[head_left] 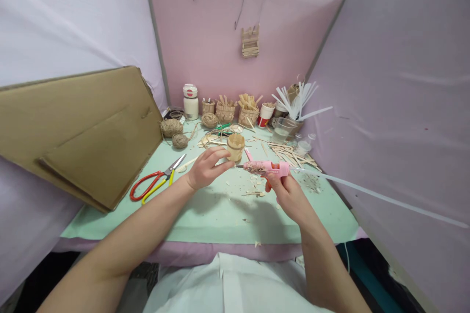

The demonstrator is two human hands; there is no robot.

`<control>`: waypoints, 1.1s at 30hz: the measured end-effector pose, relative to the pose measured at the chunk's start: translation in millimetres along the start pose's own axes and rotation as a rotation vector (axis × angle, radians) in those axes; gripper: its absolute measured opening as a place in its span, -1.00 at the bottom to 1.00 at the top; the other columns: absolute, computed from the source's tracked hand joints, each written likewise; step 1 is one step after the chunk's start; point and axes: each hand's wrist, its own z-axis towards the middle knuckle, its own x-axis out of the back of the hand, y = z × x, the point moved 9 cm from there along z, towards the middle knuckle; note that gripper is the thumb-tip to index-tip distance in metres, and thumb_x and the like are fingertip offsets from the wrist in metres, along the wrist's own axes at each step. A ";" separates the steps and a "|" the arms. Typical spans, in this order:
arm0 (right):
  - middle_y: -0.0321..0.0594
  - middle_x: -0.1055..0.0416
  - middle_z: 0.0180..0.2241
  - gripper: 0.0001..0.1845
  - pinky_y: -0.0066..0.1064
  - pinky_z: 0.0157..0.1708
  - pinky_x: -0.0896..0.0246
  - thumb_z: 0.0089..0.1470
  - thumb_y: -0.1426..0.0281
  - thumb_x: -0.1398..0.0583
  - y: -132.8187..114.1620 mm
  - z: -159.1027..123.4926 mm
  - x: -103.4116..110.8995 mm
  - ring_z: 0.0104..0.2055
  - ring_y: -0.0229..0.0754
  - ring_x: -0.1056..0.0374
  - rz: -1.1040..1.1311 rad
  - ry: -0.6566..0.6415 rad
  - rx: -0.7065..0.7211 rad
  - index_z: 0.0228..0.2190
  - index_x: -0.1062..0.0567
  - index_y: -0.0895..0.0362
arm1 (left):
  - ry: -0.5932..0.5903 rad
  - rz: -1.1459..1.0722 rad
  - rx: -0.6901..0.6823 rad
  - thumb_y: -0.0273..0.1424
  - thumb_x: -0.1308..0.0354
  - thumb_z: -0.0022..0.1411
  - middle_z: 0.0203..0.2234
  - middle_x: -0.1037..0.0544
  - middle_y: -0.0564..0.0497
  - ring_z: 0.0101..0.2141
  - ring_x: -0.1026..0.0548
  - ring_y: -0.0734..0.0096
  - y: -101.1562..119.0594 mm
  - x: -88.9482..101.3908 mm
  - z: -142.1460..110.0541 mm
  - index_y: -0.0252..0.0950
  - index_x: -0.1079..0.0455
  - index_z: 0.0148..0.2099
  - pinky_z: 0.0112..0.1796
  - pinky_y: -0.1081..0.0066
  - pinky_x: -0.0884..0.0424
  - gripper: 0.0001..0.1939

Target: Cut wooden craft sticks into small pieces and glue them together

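My right hand (290, 194) grips a pink glue gun (266, 168), its nozzle turned left. A long clear glue stick (367, 193) sticks out of the gun's back and stretches to the right. My left hand (209, 168) is open, thumb and fingers apart, and nothing shows clearly between them. Its fingertips are close to the gun's nozzle and to a small wooden cup (235, 148) with an uneven rim; I cannot tell whether they touch the cup. Left of that hand lie shears (157, 180) with one red and one yellow handle, blades apart.
Wood strips (290, 152) and shavings lie scattered right of centre. Twine balls (172, 128), a white jar (191, 105), stick-filled baskets (248, 115) and a cup of glue sticks (295, 107) line the back. A cardboard sheet (88, 132) leans at left. Hooks hold a small wooden piece (250, 43).
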 end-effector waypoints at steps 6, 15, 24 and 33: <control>-0.20 -0.40 -0.47 -0.46 -0.39 -0.41 -0.15 0.14 0.00 0.06 0.0 0.2 1.1 -0.45 -0.19 -0.26 -0.048 -0.003 0.009 -0.52 -0.42 0.16 | 0.003 -0.007 0.017 -0.49 -0.16 0.13 -0.19 -0.41 -0.04 -0.10 -0.35 0.34 -2.5 -1.3 -2.8 -0.22 -0.40 -0.16 -0.13 0.31 -0.39 -0.80; -0.15 -0.43 -0.45 -0.48 -0.47 -0.64 -0.03 0.04 -0.05 -0.03 57.1 28.4 7.3 -0.51 -0.21 -0.25 0.263 0.155 -0.196 -0.43 -0.45 0.16 | 0.128 -0.210 0.486 -0.48 -0.11 0.16 -0.22 -0.36 -0.04 -0.16 -0.37 0.40 -48.0 -2.5 -14.7 -0.23 -0.45 -0.29 -0.19 0.36 -0.38 -0.89; -0.38 -0.20 -0.70 -0.83 -0.54 -0.79 0.06 -0.05 0.26 -0.16 108.6 92.0 -1.3 -0.72 -0.37 -0.02 0.588 0.235 -0.419 -0.50 -0.40 0.12 | 0.150 -0.420 0.939 -0.38 -0.17 0.10 -0.30 -0.38 -0.02 -0.21 -0.39 0.37 -87.6 -32.4 -53.0 -0.25 -0.46 -0.38 -0.20 0.33 -0.39 -0.93; -0.25 -0.31 -0.65 -0.83 -0.40 -0.54 -0.15 -0.14 0.31 -0.17 121.0 77.1 17.4 -0.50 -0.15 -0.29 0.240 0.209 -0.385 -0.64 -0.36 0.12 | 0.154 -0.555 1.096 -0.28 -0.22 0.01 -0.31 -0.39 -0.03 -0.21 -0.39 0.36 -99.7 -51.2 -75.7 -0.27 -0.47 -0.39 -0.32 0.42 -0.40 -0.84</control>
